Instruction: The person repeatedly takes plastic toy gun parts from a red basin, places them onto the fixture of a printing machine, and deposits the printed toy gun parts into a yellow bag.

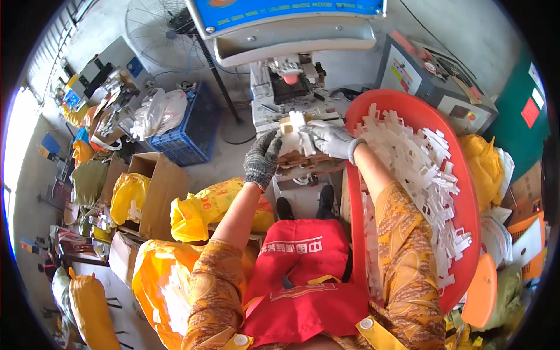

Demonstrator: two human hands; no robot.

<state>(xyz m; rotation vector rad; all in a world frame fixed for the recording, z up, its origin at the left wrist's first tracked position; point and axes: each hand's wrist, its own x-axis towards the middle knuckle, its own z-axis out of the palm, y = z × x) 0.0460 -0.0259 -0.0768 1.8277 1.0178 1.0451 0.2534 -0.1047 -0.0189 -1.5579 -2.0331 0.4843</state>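
In a dark grey knit glove, my left hand [262, 157] is at the left side of a cream-coloured block [287, 140] on the machine's front. Its fingers point up and slightly apart, with nothing visible in them. My right hand [333, 140], in a pale grey glove, reaches in from the right. Its fingertips are on a white plastic part [298, 123] that lies over the block; the thumb is partly hidden. Behind and above them, a pink pad [290, 78] hangs under the head of the printing machine [294, 48].
A large red tub [471, 233] heaped with white plastic parts [408, 157] stands beside my right arm. Yellow bags [195, 217] and an open cardboard box [166, 195] are at my left. Farther back are a blue crate [195, 131], a standing fan [170, 35] and a grey cabinet [402, 73].
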